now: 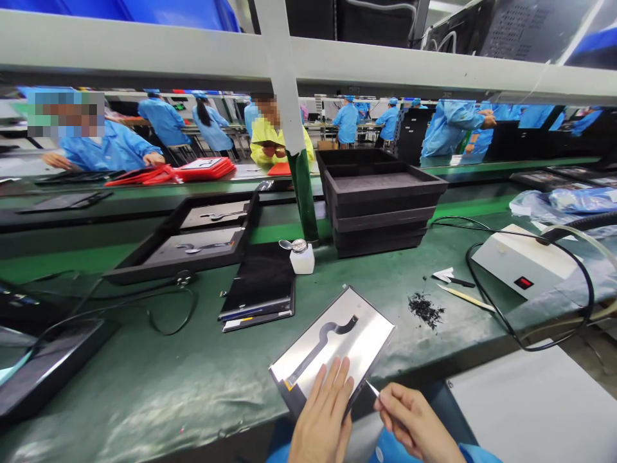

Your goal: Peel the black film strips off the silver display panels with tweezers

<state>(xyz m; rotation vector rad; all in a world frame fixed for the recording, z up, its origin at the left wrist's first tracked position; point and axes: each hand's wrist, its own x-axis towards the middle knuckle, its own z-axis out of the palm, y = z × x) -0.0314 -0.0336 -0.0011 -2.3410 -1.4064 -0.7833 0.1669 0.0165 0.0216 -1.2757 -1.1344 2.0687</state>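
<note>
A display panel (362, 335) with a silvery back and a dark flex cable (322, 341) lies tilted on the green bench, its near corner past the bench's front edge. My left hand (324, 411) holds it, the fingers stretched across its back and the thumb at the near side edge. In my right hand (409, 415) is a slim pointed metal tool, apparently tweezers (373, 388), pinched between thumb and fingers. Its tip is at the panel's right edge. To the right of the panel is a heap of small black scraps (426, 310).
Stacked dark panels (263, 283) and a white dispenser bottle (303, 258) stand behind. Black trays (380, 215) rise beyond. On the right are a yellow-handled tool (465, 298), a looping black cable (511, 341) and a white box (525, 257). Co-workers in blue sit across.
</note>
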